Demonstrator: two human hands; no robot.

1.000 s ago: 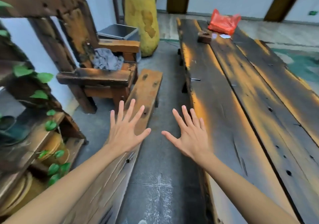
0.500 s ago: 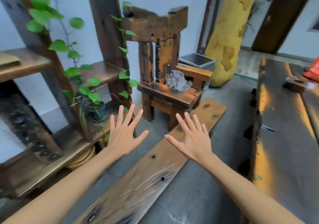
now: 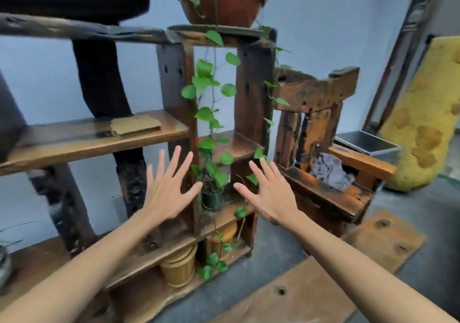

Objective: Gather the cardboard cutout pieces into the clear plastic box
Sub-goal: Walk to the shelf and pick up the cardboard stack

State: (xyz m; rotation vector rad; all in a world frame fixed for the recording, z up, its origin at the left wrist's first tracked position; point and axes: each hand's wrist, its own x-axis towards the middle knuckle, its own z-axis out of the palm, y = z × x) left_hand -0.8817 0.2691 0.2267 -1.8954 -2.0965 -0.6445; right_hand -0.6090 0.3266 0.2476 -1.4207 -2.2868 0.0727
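Observation:
A flat brown cardboard piece (image 3: 135, 124) lies on the middle board of a dark wooden shelf unit (image 3: 82, 146), up and to the left of my hands. My left hand (image 3: 169, 188) is stretched out in front of the shelf with fingers spread and nothing in it. My right hand (image 3: 270, 193) is held beside it at the same height, also spread and empty. Both hands are below the cardboard piece and apart from it. No clear plastic box shows in this view.
A trailing green vine (image 3: 206, 113) hangs from a brown pot (image 3: 224, 4) down the shelf's middle post. A rough wooden chair (image 3: 321, 173) with grey cloth (image 3: 331, 168) stands right. A wooden bench plank (image 3: 323, 283) lies low right. Wooden buckets (image 3: 179, 265) sit on the bottom shelf.
The view has swung left from the long table and bench to the shelf unit, which is now much closer. Both hands stay outstretched, spread and empty.

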